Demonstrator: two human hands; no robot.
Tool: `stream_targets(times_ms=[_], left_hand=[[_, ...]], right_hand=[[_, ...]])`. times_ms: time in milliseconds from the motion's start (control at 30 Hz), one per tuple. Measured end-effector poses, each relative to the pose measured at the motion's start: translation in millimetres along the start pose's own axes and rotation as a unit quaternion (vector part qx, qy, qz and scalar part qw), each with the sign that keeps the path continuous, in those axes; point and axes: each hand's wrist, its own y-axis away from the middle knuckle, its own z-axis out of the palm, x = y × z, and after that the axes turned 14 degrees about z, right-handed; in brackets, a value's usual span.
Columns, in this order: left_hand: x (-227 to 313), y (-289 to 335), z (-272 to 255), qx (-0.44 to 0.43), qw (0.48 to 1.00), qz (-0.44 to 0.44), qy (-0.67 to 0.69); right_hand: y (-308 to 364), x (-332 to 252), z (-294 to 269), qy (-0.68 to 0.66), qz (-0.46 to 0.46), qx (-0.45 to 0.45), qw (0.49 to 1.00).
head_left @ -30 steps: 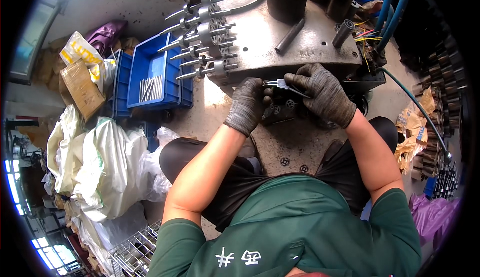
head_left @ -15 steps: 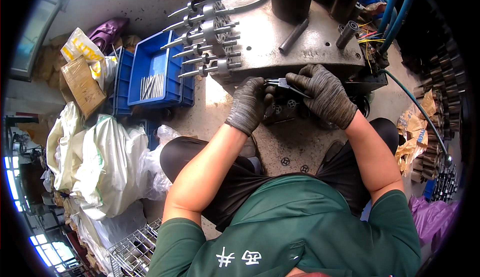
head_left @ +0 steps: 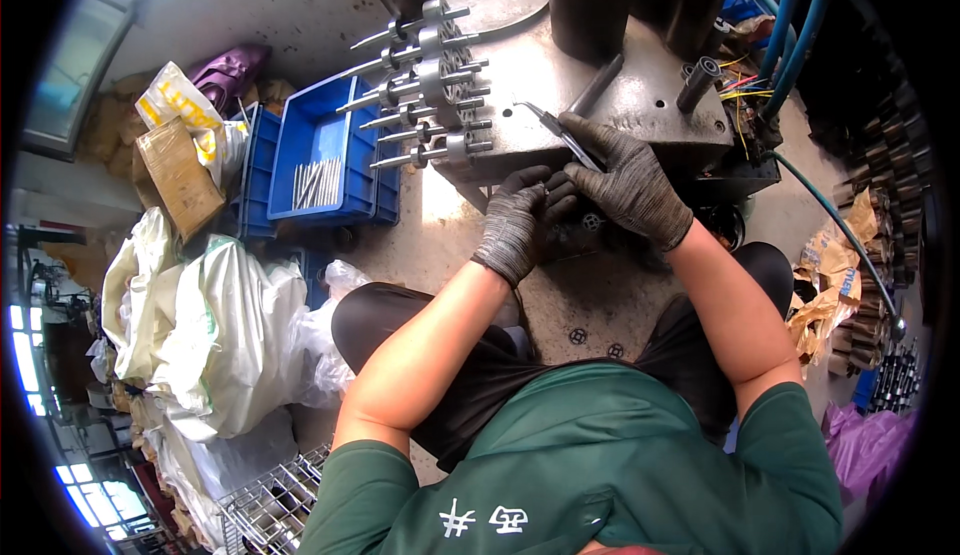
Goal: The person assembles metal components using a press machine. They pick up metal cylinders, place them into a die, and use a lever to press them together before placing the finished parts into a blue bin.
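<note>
Grey knit gloves cover both hands. In my right hand (head_left: 632,180), thumb and fingers are closed around a slim silver plier-like tool (head_left: 566,139). Its thin bent tip points up and left over the front of the metal block (head_left: 640,120). My left hand (head_left: 517,217) is just below the block's front edge, left of the right hand and apart from the tool. Its fingers are curled together with the thumb; what they hold, if anything, is too small to make out. Upper left of the hands stands a row of round metal parts with rods through them (head_left: 436,80).
A loose steel rod (head_left: 597,88) and an upright tube (head_left: 698,85) are on the block. Blue bins (head_left: 322,115), one with thin rods (head_left: 316,183), stand at left near white sacks (head_left: 235,325). Small round parts (head_left: 577,336) lie on the floor. Hoses (head_left: 790,35) run at right.
My right hand has swung the tool's tip up over the block, away from my left hand. The left hand has dropped slightly to the right. The whole view has shifted a little.
</note>
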Motion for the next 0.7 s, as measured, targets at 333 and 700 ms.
stream_targets(times_ms=[333, 700], left_hand=[[-2, 11, 10, -0.027, 0.995, -0.088, -0.046], [-11, 3, 4, 0.008, 0.985, -0.082, -0.154]], right_hand=[[-18, -17, 27, -0.168, 0.053, -0.066, 0.982], [-30, -32, 31, -0.161, 0.049, -0.097, 0.981]])
